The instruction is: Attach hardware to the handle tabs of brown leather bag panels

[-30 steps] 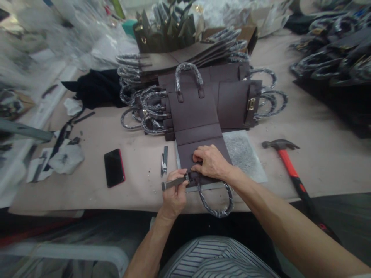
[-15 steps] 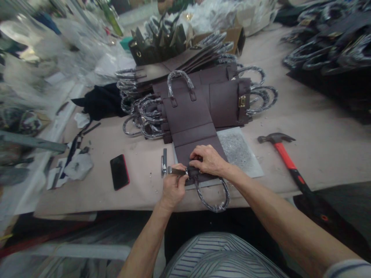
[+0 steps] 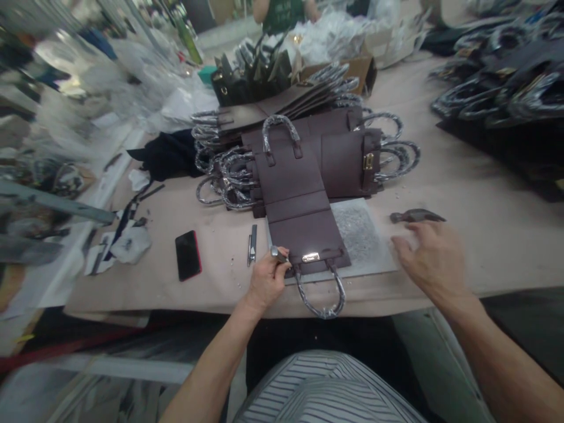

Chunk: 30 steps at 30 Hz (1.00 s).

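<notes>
A dark brown handbag panel (image 3: 299, 202) lies across a pale slab (image 3: 363, 235), its plastic-wrapped handle (image 3: 324, 314) hanging toward the table's front edge. Near that edge the panel carries a shiny metal plate (image 3: 311, 257). My left hand (image 3: 268, 279) is closed around a short metal punch (image 3: 277, 254), held at the panel's lower left corner; its tip is hidden. To the right, my right hand (image 3: 434, 258), slightly blurred, is over the hammer (image 3: 418, 215) with thumb and fingers apart. It covers the hammer's red handle, leaving the steel head visible.
Stacked brown bags (image 3: 348, 158) with wrapped handles lie behind the panel. A phone (image 3: 188, 255) and a slim metal tool (image 3: 252, 244) are on the left. More dark bags (image 3: 506, 76) are piled at the right. Another person (image 3: 284, 14) is at the far side.
My right hand has left the panel and moved right to the hammer, uncovering the metal plate. My left hand stays at the corner with the punch, which now stands more upright.
</notes>
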Each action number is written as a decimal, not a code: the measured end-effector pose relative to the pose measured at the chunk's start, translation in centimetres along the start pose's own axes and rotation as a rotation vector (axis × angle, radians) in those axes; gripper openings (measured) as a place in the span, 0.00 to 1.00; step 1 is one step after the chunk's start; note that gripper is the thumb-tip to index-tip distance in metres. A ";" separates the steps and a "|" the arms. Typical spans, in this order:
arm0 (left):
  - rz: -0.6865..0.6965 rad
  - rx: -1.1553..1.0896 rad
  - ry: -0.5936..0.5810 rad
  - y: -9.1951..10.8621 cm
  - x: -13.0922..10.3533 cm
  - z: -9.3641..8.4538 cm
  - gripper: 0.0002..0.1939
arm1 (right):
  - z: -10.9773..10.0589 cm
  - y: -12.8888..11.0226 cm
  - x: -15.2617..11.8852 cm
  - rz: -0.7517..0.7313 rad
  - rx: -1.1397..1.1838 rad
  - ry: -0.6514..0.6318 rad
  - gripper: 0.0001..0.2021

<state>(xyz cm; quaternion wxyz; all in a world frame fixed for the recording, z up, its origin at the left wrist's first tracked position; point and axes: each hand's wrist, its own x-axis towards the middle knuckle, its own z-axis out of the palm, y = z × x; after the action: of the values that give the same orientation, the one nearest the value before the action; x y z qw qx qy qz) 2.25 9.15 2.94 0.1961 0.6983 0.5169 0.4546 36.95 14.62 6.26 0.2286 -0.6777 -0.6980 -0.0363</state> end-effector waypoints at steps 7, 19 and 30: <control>-0.044 0.041 -0.122 1.1 1.0 -0.3 0.07 | -0.7 6.8 -0.3 0.417 0.268 -0.247 0.12; -0.075 -0.018 -0.074 1.0 0.5 0.3 0.06 | -7.6 -5.9 0.1 0.457 0.924 -0.510 0.19; -0.051 -0.004 -0.039 0.8 0.5 0.4 0.05 | -11.4 -15.3 1.8 -0.345 0.330 -0.320 0.19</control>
<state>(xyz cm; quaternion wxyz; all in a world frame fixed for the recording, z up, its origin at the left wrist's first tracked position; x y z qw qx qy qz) 3.05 9.40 3.59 0.2192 0.6934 0.5294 0.4368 25.35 10.97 21.02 0.2130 -0.4996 -0.8267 0.1467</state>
